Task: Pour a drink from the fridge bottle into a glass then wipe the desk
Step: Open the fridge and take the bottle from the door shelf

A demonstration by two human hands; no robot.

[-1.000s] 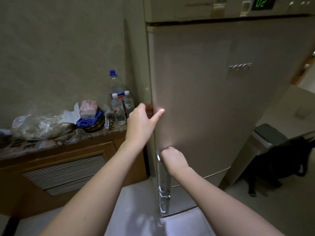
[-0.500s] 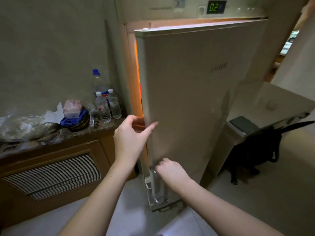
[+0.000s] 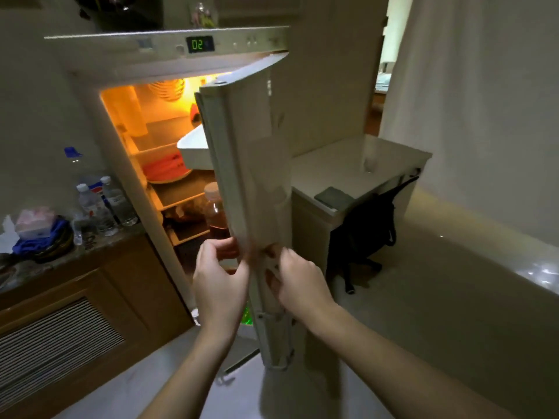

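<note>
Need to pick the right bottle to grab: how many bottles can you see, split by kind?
Large blue-capped bottle on the counter: 1
Small white-capped water bottles on the counter: 2
Amber-drink bottle in the fridge: 1
Total: 4

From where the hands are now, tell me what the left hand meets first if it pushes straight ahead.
Probably the amber bottle on the lower fridge shelf. The left hand sits beside the fridge door edge, its fingers pointing into the open compartment, just below the bottle. Depth is uncertain.
</note>
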